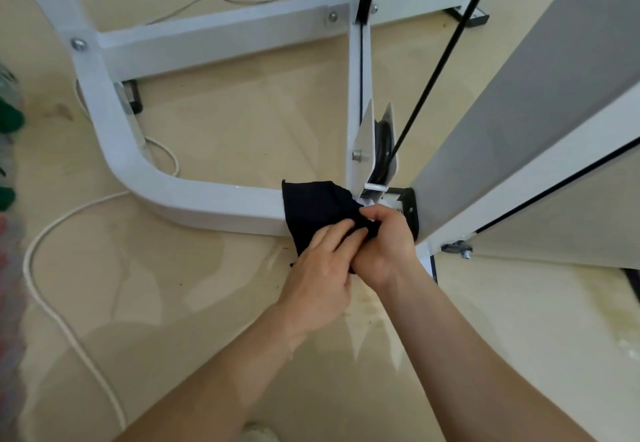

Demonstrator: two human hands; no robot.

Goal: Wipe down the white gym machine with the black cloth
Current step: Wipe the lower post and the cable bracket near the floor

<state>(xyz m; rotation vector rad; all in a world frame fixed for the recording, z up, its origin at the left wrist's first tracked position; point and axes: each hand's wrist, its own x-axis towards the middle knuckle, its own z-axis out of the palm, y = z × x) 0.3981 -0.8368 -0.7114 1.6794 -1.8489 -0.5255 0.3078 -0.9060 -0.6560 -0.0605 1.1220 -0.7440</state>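
The white gym machine [207, 202] stands on a beige floor, its curved base tube running from the upper left down to the centre. A black cloth [313, 209] is draped over the right end of that tube, beside the lower pulley bracket. My left hand [322, 268] lies on the cloth's lower edge with its fingers bent onto the fabric. My right hand [384, 244] grips the cloth's right corner, fingers curled round it, just below the pulley.
A black cable [440, 64] runs up from the pulley [381, 151]. A white upright panel [540, 102] rises at the right. White cords [45, 306] trail across the floor at the left and at the top.
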